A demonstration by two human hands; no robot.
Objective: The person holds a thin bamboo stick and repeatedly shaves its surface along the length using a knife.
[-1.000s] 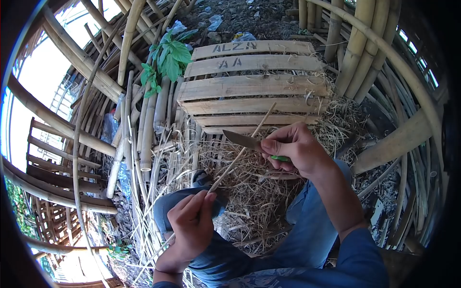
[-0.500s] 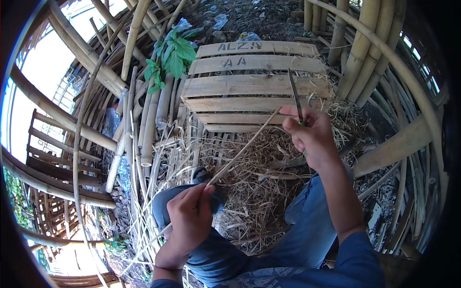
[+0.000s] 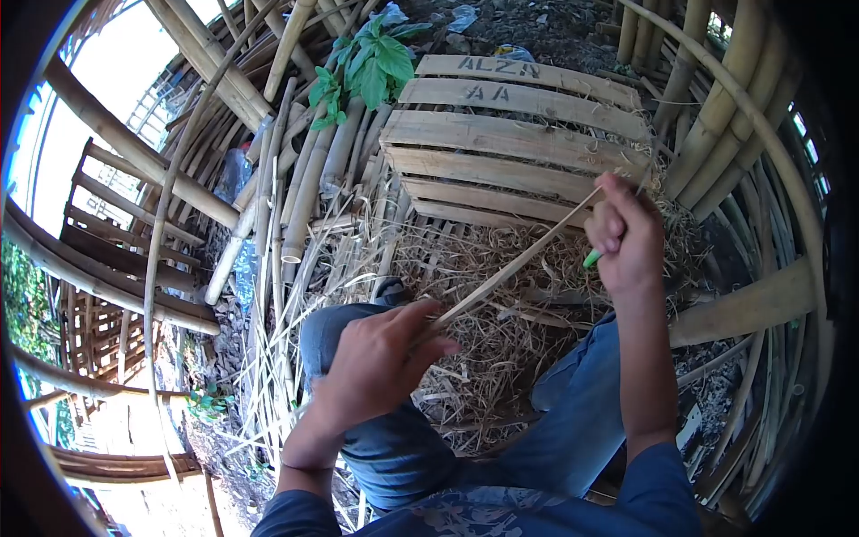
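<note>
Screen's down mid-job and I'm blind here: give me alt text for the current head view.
A thin pale strip slants up from the left hand to the right hand, which also holds a green-handled knife, its blade blurred. Beyond lies a slatted wooden crate marked ALZA AA; curly shavings lie between it and the person's jeans-clad legs.

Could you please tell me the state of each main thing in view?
Strip: nearly straight, slanting
Knife: held, blade hard to make out
Left hand: at the strip's near end, grip unclear
Right hand: closed on the knife
Shavings: loosely heaped
Wooden crate: some shavings on its slats
Plant: green, leafy
</note>
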